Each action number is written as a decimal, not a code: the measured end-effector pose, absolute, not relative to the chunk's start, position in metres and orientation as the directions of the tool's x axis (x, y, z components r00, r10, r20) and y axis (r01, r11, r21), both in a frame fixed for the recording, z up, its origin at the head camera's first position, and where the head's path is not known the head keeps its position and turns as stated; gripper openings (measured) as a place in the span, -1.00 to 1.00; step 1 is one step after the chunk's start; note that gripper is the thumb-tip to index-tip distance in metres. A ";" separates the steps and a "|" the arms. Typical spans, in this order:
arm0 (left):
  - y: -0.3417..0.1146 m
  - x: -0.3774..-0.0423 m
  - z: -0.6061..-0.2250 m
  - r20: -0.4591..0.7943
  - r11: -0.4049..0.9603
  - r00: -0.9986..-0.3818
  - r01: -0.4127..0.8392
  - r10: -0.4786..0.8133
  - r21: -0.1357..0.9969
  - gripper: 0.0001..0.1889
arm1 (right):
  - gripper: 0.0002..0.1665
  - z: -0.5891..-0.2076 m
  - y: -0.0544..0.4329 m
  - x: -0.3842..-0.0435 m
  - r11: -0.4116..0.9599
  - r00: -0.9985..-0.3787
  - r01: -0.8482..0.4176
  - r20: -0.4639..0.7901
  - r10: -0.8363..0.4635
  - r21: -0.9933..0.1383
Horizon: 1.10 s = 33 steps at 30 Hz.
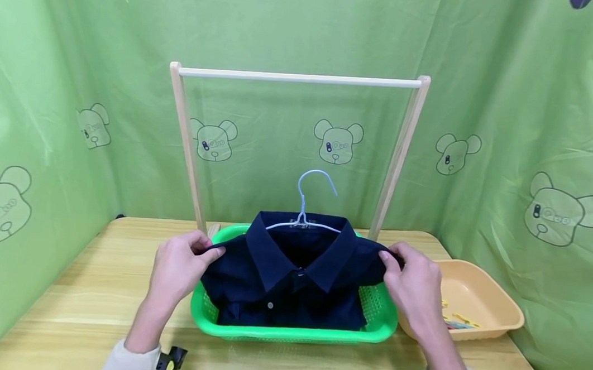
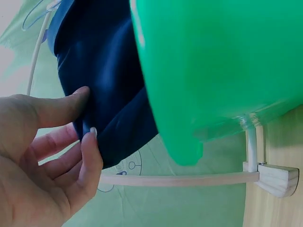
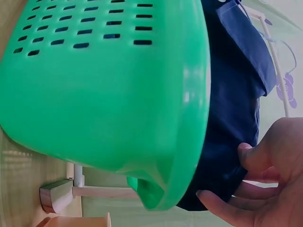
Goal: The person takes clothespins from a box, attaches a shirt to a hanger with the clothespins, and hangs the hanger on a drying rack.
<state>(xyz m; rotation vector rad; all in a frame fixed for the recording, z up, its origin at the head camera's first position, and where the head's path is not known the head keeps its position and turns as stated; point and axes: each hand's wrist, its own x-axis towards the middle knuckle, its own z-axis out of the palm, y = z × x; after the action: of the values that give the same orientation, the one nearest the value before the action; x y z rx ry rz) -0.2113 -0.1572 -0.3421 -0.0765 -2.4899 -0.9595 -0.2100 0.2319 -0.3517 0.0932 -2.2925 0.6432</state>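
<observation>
A dark navy collared shirt [image 1: 290,296] lies partly inside a green plastic basket [image 1: 288,334], its collar facing up. Through the collar opening shows a pale wire hanger [image 1: 302,219], its hook standing free above the neck. My left hand [image 1: 179,265] pinches the shirt's left shoulder between thumb and fingers. At the opposite shoulder, my right hand [image 1: 414,283] pinches the cloth the same way. Both wrist views show the navy fabric [image 2: 104,71] held just outside the basket rim. The hanger's ends are hidden under the cloth.
Behind the basket stands a wooden rack with a white crossbar [image 1: 302,78]. An orange tray [image 1: 482,295] holding several small coloured clips [image 1: 462,322] sits at the right of the wooden table [image 1: 84,302]. Green printed curtains [image 1: 284,28] surround the table.
</observation>
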 end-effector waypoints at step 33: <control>-0.154 -0.210 -0.342 0.413 0.757 -0.910 0.290 0.029 0.586 -0.84 | -0.89 -0.352 0.235 -0.211 0.865 -0.717 -0.245 0.683 0.142 -0.437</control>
<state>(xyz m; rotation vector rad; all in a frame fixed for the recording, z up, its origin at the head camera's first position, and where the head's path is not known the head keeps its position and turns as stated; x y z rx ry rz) -0.2099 -0.1537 -0.3422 -0.2443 -2.5735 -0.9472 -0.2114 0.2345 -0.3517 0.0737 -2.2771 0.6601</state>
